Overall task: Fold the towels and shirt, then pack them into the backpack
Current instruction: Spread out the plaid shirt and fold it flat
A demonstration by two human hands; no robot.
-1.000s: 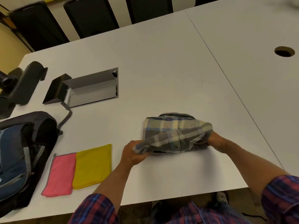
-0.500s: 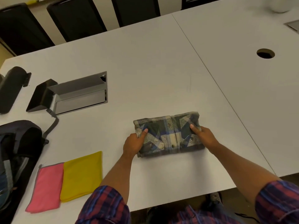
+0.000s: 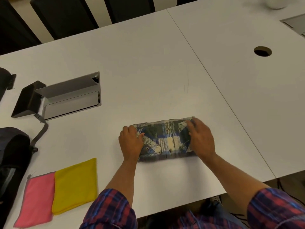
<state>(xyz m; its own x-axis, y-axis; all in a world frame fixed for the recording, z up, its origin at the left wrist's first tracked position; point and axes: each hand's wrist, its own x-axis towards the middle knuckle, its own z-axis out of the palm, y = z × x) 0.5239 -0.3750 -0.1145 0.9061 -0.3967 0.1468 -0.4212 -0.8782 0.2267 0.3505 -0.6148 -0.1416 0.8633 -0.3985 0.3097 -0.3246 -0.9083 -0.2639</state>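
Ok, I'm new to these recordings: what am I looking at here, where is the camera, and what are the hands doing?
There is no machine here. A person wears a wide-angle camera on the head, so the single view looks forward and down at their own arms in plaid sleeves.

The left hand and right hand both rest on a folded shirt, one at each end. The right hand's fingers lie fairly flat on it; how the left hand's fingers sit at the edge is hard to tell.

The shirt lies on a white table. Toward the person's left, a pink towel and a yellow towel lie folded side by side, edges meeting. Further left, partly out of frame, is the dark backpack. Beyond it, an open cable box is set into the tabletop.
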